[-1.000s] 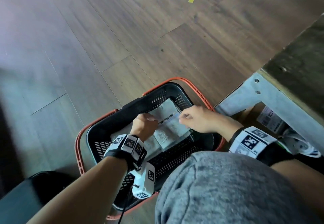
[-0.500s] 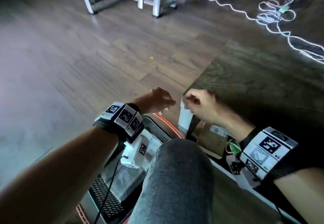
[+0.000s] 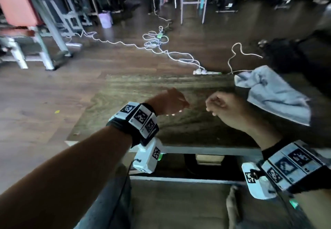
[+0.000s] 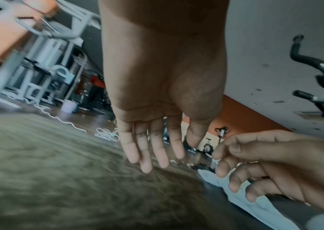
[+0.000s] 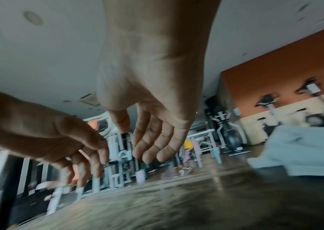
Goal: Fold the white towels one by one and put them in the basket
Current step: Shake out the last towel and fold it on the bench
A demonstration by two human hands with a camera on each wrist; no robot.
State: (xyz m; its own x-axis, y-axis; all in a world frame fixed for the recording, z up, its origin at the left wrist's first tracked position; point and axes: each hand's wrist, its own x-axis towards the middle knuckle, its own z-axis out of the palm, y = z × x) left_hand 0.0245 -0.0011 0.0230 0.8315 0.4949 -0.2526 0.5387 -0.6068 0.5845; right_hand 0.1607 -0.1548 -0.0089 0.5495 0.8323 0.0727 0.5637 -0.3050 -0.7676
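Observation:
A crumpled white towel lies on the dark wooden table at the right. My left hand hovers over the table's middle, empty, fingers nearly straight in the left wrist view. My right hand hangs just right of it, a little short of the towel, fingers loosely curled and holding nothing, as the right wrist view confirms. The towel shows at that view's right edge and the towel shows under the right hand in the left wrist view. The basket is out of view.
The table's front edge and metal frame run just below my wrists. White cables and a power strip lie on the floor beyond the table. Gym equipment stands at the back left. A dark bag sits behind the towel.
Both hands left the folded towel in the basket on the floor and rose above the table. The head view swung up from the basket, bringing the crumpled towel into sight.

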